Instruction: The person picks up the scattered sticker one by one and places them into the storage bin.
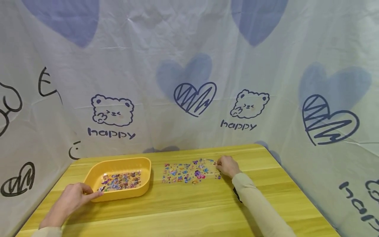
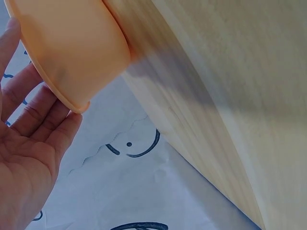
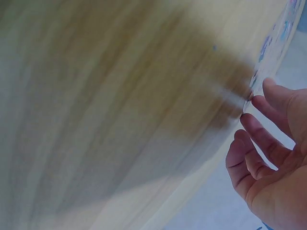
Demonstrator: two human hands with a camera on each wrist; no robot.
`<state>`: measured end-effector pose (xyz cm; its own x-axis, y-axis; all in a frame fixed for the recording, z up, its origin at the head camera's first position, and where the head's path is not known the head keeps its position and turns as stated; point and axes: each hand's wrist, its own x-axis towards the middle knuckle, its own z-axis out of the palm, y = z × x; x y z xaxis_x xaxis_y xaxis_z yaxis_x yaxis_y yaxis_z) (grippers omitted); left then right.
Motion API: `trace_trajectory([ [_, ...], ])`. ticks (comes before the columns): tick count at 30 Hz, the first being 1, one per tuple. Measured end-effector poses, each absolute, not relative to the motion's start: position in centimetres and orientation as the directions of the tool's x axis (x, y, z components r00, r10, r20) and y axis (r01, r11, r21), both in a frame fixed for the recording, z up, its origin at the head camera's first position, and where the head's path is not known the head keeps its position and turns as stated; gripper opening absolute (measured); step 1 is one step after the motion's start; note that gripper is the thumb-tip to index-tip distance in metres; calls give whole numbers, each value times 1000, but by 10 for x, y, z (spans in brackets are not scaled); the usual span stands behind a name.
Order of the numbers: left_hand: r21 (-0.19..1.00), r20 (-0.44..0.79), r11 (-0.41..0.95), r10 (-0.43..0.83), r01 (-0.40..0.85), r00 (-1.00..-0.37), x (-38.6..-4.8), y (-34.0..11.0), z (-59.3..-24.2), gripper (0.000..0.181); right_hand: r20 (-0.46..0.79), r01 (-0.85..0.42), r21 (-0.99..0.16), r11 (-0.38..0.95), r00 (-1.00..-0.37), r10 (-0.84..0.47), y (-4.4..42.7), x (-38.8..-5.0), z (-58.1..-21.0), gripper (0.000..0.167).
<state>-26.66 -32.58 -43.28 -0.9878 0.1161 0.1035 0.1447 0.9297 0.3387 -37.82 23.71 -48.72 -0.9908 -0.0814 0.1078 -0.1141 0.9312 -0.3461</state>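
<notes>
My left hand grips the near left corner of a yellow plastic tray, its thumb over the rim. In the left wrist view the fingers of the left hand curl around the rim of the tray. Small colourful stickers lie inside it. To its right, a clear sticker sheet with multicoloured figures is spread on the table. My right hand pinches the right end of this sheet. In the right wrist view the right hand has its thumb and index fingertips at the sheet's edge.
The wood-grain table carries the tray and the sheet. A white curtain printed with hearts and bears hangs behind the table and on both sides. A dark band shows at the right wrist.
</notes>
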Motion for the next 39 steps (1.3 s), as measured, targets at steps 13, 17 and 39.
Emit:
trace_trajectory([
  [13,339,115,926,131,163,-985,-265,-326,-435,40,107,-13,-322,947,-994,23,247,-376,-489,22],
  [17,340,117,926,131,164,-984,-265,-326,-435,40,106,-12,-327,945,-994,24,250,-377,-487,21],
  [39,339,100,930,116,144,-988,-268,-327,-436,42,-124,134,-417,899,-988,90,259,-376,-474,26],
])
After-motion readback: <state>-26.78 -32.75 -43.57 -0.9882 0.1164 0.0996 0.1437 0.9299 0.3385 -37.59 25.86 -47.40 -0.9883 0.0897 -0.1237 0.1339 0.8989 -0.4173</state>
